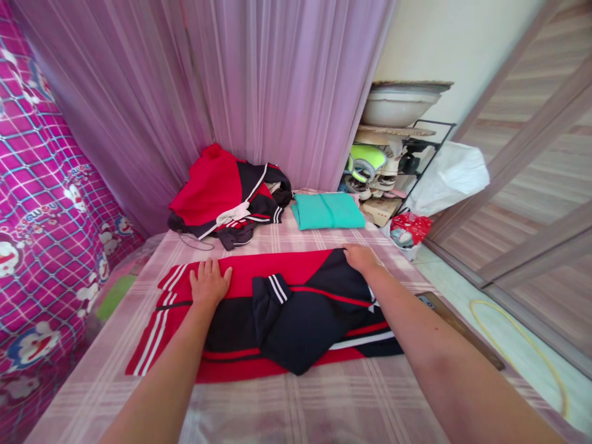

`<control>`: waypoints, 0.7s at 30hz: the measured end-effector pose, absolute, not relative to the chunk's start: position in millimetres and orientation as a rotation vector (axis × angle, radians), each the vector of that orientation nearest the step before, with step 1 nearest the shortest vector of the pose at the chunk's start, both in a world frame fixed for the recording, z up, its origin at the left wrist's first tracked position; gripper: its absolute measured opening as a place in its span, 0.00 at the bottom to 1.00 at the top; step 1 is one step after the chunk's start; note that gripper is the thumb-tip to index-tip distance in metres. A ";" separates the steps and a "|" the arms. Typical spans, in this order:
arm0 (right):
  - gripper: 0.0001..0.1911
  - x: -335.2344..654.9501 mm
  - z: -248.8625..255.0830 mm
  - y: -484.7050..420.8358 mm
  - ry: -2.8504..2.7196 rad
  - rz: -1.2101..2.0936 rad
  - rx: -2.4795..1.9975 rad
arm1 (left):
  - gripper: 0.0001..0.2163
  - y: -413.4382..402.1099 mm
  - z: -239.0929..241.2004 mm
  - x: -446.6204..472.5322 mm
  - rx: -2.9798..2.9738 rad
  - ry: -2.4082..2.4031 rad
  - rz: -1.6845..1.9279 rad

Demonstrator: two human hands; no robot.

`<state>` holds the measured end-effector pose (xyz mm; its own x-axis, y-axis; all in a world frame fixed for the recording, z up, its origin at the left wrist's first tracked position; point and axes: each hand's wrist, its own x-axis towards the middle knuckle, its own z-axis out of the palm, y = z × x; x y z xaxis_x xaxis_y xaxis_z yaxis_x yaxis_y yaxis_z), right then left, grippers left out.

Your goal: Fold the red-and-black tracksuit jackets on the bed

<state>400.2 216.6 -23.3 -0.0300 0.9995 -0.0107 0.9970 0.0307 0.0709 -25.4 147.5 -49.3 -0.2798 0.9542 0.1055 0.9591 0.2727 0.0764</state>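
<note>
A red and navy track jacket (300, 327) with white stripes lies partly folded on the checked cloth (351, 398). One navy sleeve (272, 302) is bent back across its middle, the white-striped cuff pointing up. My left hand (210, 282) rests flat on the red part near the striped hem, fingers spread. At the far right corner of the jacket, my right hand (363, 258) pinches the navy edge; its fingertips are partly hidden. My right forearm covers some of the collar end.
Behind the jacket lie a heap of red and navy clothes (208, 185) and a folded turquoise cloth (329, 211). A phone (425, 300) is at the right edge. Purple curtains (277, 80) hang behind; a loaded rack (435, 148) stands at the back right.
</note>
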 end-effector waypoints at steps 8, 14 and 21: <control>0.16 407.2 -18.4 230.4 2.070 0.131 2.222 | 0.32 148.4 -52.8 -26.3 -1.850 -2.472 -0.222; 0.19 402.3 -12.1 231.6 2.033 0.096 2.281 | 0.32 148.5 -54.8 -28.2 -1.865 -2.447 -0.235; 0.28 348.2 -27.8 188.6 2.538 0.083 2.038 | 0.32 148.0 -55.1 -28.3 -1.866 -2.434 -0.236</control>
